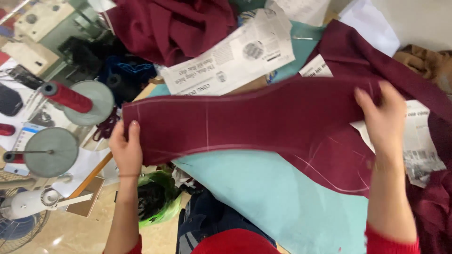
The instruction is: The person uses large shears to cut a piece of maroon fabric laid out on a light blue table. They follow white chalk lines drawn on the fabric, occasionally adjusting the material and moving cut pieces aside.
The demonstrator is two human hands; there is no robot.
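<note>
Head view, maroon fabric [263, 122] between left hand [126, 149], right hand [383, 117]

Two thread spools [66, 97], two newspaper sheets [235, 59], two hands [126, 149].

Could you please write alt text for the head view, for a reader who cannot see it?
Two hands, left hand and right hand, hold a maroon cloth marked with chalk lines over a light blue table. Newspaper lies behind; thread spools stand left.

Bright, even indoor light, soft shadows; glare on glossy floor [70, 230] below thread cone [66, 97]; slight motion blur overall, edges near cone softer, mild wide-angle stretch
</note>
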